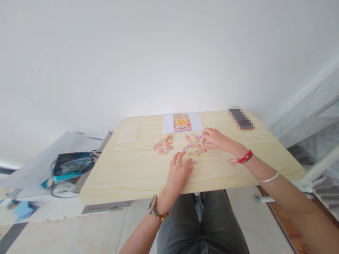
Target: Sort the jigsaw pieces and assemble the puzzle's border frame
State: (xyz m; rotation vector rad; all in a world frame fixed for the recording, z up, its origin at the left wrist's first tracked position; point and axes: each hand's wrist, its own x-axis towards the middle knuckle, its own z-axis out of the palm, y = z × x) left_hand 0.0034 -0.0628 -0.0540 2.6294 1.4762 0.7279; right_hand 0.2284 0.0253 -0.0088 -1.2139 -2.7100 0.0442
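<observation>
A loose pile of small pastel jigsaw puzzle pieces lies on the wooden table, with a second pile of orange and pink jigsaw pieces to its left. Over the right edge of the pastel pile is my right hand, its thumb and fingers curved but apart; whether a piece touches the fingertips is hidden. My left hand rests on the tabletop just in front of the piles, fingers loosely bent and thumb apart, holding nothing visible. A few pieces lie beside its thumb.
Behind the piles a white sheet with a printed yellow picture lies near the wall. A dark, blurred-out phone is at the back right. A pale translucent sheet lies at the left. Beyond the table's left edge sits a dark bag.
</observation>
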